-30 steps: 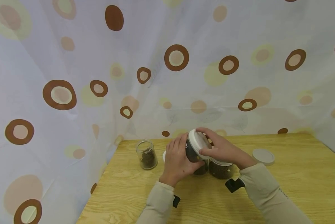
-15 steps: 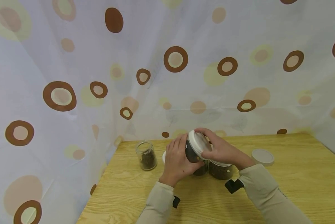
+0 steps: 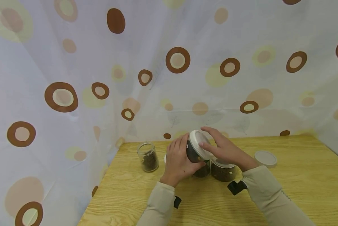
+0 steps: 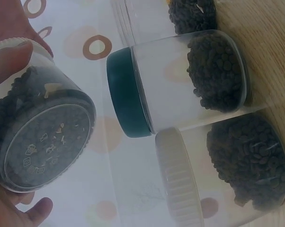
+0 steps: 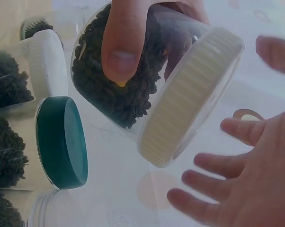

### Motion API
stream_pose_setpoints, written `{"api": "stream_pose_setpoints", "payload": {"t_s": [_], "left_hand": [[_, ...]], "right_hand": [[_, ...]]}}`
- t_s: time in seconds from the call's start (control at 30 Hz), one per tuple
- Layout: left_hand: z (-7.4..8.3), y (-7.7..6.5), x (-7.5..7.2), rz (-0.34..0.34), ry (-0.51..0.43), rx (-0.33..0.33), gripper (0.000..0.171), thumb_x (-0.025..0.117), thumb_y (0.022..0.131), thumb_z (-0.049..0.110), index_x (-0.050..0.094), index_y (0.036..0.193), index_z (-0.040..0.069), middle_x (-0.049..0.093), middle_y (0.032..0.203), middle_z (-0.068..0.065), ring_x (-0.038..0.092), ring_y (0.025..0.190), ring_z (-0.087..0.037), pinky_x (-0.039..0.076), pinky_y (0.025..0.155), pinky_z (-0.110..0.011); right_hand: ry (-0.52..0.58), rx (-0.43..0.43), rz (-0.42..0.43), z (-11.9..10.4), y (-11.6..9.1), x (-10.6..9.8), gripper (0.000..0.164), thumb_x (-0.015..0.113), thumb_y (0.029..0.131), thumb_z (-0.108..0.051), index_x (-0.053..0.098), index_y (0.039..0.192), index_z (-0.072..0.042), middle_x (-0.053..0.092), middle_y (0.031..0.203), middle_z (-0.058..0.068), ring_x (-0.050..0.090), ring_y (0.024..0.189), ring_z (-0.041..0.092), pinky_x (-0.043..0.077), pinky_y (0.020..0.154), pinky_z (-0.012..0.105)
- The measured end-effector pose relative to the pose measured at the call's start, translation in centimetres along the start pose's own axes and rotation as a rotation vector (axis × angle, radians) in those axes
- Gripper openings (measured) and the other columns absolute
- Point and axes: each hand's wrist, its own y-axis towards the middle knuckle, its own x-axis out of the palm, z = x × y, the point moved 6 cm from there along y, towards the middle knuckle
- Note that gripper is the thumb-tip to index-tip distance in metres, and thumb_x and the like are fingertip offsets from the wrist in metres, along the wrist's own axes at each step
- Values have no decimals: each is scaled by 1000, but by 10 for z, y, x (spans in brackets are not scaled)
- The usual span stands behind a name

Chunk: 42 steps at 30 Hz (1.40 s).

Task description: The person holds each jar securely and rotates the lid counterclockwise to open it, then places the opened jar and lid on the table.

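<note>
A clear plastic jar (image 3: 192, 153) with dark seed-like pieces inside is held tilted above the table by my left hand (image 3: 178, 161). In the right wrist view, the left thumb (image 5: 123, 52) presses along the jar's side. A white ribbed lid (image 5: 192, 97) sits on the jar's mouth. My right hand (image 3: 228, 150) is beside that lid; in the right wrist view its fingers (image 5: 213, 184) are spread apart and away from the lid. The left wrist view shows the jar's base (image 4: 48, 146) facing the camera.
Behind stand a green-lidded jar (image 4: 190, 80), a white-lidded jar (image 4: 246, 163) and a wide jar (image 3: 223, 172), holding similar dark pieces. A lidless glass jar (image 3: 149, 158) stands left on the wooden table (image 3: 123, 194). A loose white lid (image 3: 265, 158) lies right. Patterned curtain (image 3: 197, 91) surrounds the table.
My right hand's fingers have loosened from the white lid and lifted off its rim. The left hand and the tilted jar have stayed nearly in place.
</note>
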Motion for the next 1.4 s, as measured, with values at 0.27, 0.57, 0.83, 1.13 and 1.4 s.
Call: {"api": "stream_pose_setpoints", "payload": {"t_s": [0.27,0.57,0.83,1.13,1.4], "left_hand": [[1,6,2,-32,39,36,104,87,62,58,46,145,11,59,136,-3,57,123,-23,47,102,-45],[1,8,2,-18,75,47,101,88,62,57,47,143,12,59,135,-2,58,121,-22,47,103,-43],[5,7,0,31,114,88,102,90,58,56,48,140,13,61,130,-3,59,116,-23,48,98,-42],[8,6,0,22,150,107,101,86,61,60,48,141,12,61,131,-3,59,117,-22,48,98,-41],[5,5,2,-33,73,64,102,85,63,60,46,144,11,60,135,-4,58,122,-23,47,101,-44]], "right_hand": [[-9,112,-56,4,6,7,74,41,104,-49,21,156,0,32,156,29,45,134,50,45,102,61],[-32,286,-75,10,8,8,88,30,101,-64,13,157,2,42,147,34,49,132,48,45,103,60],[-74,372,-50,11,8,5,90,20,98,-71,31,152,-1,52,142,28,62,115,40,50,95,53],[-33,269,-112,5,8,4,80,43,101,-56,23,156,-1,43,148,30,55,126,46,51,95,55],[88,87,-117,2,3,3,79,58,92,-21,17,158,-6,23,159,24,36,137,50,51,91,53]]}}
